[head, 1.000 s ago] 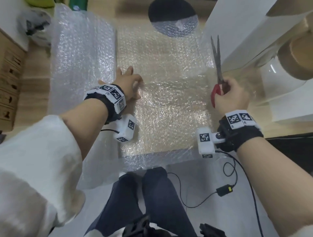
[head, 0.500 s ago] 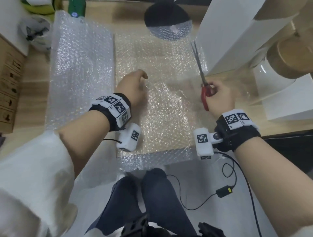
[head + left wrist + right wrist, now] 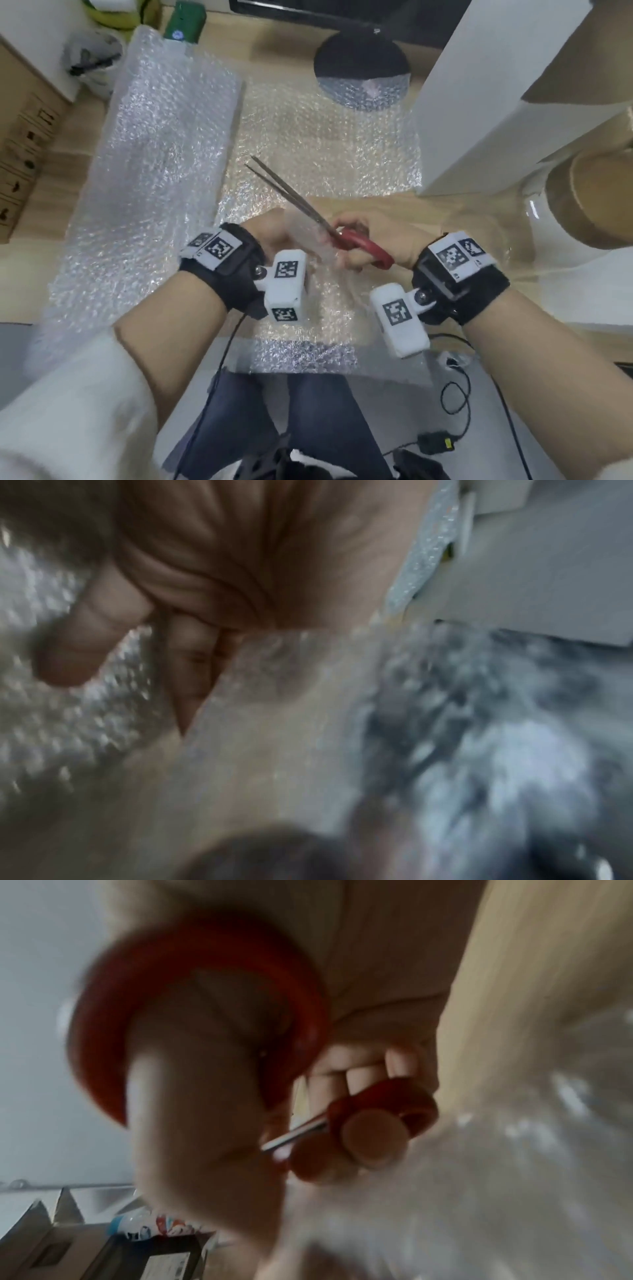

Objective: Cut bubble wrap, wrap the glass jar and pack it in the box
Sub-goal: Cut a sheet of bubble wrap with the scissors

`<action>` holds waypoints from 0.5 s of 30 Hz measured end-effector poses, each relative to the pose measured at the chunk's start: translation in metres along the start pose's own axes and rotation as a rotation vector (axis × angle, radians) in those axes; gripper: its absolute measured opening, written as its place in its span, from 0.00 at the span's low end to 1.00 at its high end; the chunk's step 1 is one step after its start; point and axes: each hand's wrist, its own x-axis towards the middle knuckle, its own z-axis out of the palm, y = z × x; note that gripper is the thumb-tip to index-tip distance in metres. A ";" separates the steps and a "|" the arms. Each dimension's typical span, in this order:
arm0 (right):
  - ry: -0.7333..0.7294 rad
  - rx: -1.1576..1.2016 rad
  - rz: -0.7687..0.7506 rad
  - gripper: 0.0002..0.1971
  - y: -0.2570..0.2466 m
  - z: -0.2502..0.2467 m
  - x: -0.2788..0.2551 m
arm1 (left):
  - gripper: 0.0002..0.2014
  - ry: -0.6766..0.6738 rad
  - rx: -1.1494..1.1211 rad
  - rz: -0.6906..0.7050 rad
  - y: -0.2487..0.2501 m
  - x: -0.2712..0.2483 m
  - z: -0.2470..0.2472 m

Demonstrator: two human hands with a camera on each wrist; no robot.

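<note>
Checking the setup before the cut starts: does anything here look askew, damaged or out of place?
Nothing looks damaged or spilled. The bubble wrap lies flat, its near edge hanging over the desk edge. The right hand holds the scissors with blades slightly parted above the sheet; the left hand lifts its edge.

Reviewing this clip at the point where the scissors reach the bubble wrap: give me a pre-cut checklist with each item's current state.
1. Right hand grips the red-handled scissors: ok.
2. Blades slightly parted, tips pointing away over the bubble wrap sheet: ok.
3. Left hand holds the sheet's near part: ok; the left wrist view shows fingers curled on wrap.
4. Sheet actually between the blades: cannot tell, blurred.
5. Left fingers away from the blades: cannot tell; the hands are close together.
6. Glass jar and white box off the cutting line: ok, both stand right of the sheet.
</note>
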 end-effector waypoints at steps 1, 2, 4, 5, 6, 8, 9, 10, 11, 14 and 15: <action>-0.018 -0.002 -0.012 0.11 -0.004 -0.006 0.002 | 0.16 0.263 0.115 0.017 -0.002 0.000 0.000; -0.014 0.040 -0.015 0.10 -0.008 -0.012 0.006 | 0.12 0.499 0.203 0.062 -0.007 -0.001 -0.004; 0.021 0.191 0.020 0.17 -0.004 -0.025 0.026 | 0.09 0.608 0.278 0.100 -0.019 -0.007 -0.015; 0.026 0.267 0.062 0.21 0.000 -0.032 0.037 | 0.07 0.614 0.292 0.089 -0.022 -0.009 -0.017; 0.011 0.349 0.107 0.24 0.005 -0.037 0.046 | 0.03 0.611 0.284 0.087 -0.026 -0.011 -0.019; -0.081 0.450 0.194 0.30 0.012 -0.047 0.060 | 0.09 0.614 0.218 0.125 -0.029 -0.021 -0.023; -0.122 0.473 0.218 0.32 0.014 -0.051 0.062 | 0.06 0.616 0.165 0.163 -0.030 -0.025 -0.024; -0.184 0.490 0.247 0.33 0.015 -0.055 0.064 | 0.08 0.621 0.133 0.187 -0.032 -0.028 -0.028; -0.254 0.500 0.292 0.33 0.017 -0.059 0.067 | 0.09 0.633 0.062 0.226 -0.033 -0.032 -0.030; -0.386 0.490 0.412 0.33 0.023 -0.068 0.073 | 0.09 0.675 -0.059 0.237 -0.033 -0.037 -0.038; -0.396 0.458 0.424 0.32 0.025 -0.069 0.076 | 0.13 0.678 -0.029 0.248 -0.031 -0.038 -0.038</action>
